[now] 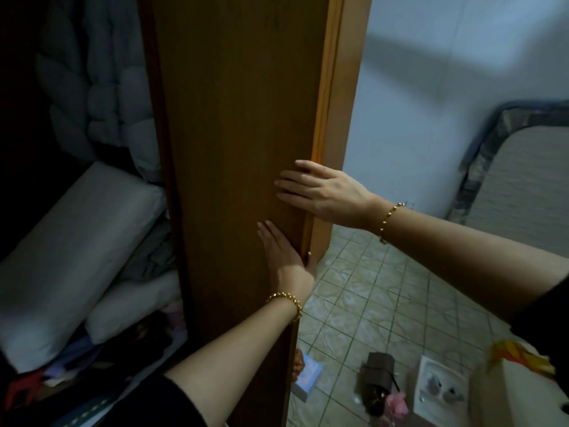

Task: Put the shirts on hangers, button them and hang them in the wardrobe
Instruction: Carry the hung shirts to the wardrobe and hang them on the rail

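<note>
The wardrobe door (234, 149) blocks your way ahead. Left of it, pillows (70, 257) fill the bottom and a puffy quilt (101, 87) hangs above.

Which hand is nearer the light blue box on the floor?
Left. The left hand lies flat low on the wardrobe door, above the box; the right hand presses the door's edge higher up, farther from it.

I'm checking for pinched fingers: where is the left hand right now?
Head view, centre: the left hand lies flat on the wardrobe door near its free edge, just below the right hand.
</note>
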